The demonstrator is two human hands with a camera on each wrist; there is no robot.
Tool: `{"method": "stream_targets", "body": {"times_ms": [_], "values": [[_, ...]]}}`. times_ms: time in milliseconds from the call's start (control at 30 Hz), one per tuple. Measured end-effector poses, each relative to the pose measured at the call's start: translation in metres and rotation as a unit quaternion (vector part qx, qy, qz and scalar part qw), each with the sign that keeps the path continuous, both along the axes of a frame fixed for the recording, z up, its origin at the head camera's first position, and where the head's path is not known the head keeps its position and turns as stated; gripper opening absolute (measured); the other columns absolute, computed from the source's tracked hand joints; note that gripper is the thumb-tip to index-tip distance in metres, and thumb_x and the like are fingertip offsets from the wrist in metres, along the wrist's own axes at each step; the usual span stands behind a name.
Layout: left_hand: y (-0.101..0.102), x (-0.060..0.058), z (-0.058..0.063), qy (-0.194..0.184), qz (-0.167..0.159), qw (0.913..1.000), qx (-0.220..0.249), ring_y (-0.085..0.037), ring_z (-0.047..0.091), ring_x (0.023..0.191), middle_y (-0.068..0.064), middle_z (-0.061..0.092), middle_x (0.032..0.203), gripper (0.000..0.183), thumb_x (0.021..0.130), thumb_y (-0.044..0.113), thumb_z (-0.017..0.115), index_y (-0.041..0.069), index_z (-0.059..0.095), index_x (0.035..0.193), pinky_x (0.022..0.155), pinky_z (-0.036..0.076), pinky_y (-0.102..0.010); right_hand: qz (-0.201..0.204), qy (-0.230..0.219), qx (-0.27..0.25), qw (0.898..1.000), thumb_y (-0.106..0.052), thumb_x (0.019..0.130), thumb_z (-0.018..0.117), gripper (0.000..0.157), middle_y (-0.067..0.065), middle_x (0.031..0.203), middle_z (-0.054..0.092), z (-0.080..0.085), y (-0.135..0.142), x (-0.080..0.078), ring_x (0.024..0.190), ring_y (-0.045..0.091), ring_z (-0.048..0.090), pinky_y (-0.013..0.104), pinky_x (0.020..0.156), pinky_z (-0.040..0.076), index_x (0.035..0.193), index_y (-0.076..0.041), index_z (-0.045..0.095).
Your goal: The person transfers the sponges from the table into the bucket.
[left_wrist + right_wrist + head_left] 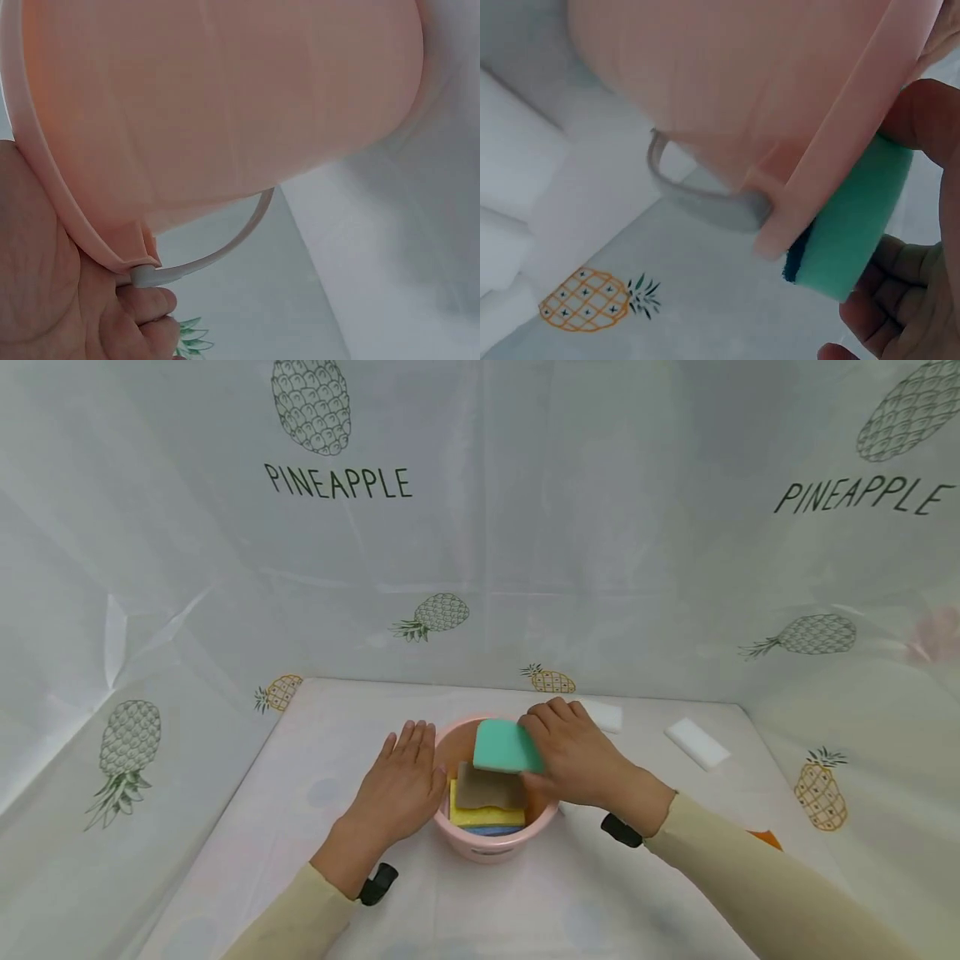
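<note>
While a white sheet [637, 543] printed with pineapples rose behind everything, the pale tabletop [337, 727] spread below it, and on that, near the middle of its far edge but apart from it, stood a pink bucket [517, 845], upright. Its grey handle [720, 210] hung below the rim.

The left hand [401, 789] lay along the bucket's left side, fingers straight and together, touching the rim without gripping anything. The right hand [577, 760] held a green sponge [506, 745] between thumb and fingers, over the bucket's mouth at its right side; whether the sponge's dark underside touched the rim, I could not tell.

Inside the bucket, a brown sponge [487, 787] leaned over a yellow sponge [480, 817], and a strip of a blue piece [495, 831] showed nearest the front wall. A white block [697, 743] lay near the tabletop's far right corner, another white block [605, 717] by the far edge, partly hidden. Smallest in sight, an orange piece [765, 838] peeked out near the right edge.

As I judged it, the rim was the likeliest trouble: if the dark underside snagged there, the pinch could slip and drop the sponge outside. A hard sideways push could also tip the bucket, since the left hand only braced one side. Pressing down might wedge the brown sponge crookedly.
</note>
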State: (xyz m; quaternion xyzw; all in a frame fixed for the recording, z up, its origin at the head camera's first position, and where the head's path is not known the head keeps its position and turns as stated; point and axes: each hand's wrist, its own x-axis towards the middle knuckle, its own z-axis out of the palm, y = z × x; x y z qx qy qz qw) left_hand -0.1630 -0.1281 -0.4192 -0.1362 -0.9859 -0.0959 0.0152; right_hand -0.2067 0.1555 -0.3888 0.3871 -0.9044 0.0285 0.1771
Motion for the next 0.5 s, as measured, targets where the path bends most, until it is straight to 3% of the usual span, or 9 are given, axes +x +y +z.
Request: {"method": "stream_targets", "body": {"times_ms": [500], "values": [[-0.002, 0.002, 0.000, 0.004, -0.013, 0.9998, 0.016, -0.040, 0.024, 0.161, -0.025, 0.031, 0.170, 0.069, 0.112, 0.037, 0.040, -0.008, 0.027, 0.163, 0.131, 0.021, -0.056, 0.025, -0.008, 0.082, 0.996, -0.053, 0.084, 0.084, 0.064, 0.003, 0.121, 0.069, -0.011, -0.033, -0.006, 0.110, 0.024, 0.055, 0.040, 0.089, 0.044, 0.128, -0.010, 0.066]]}}
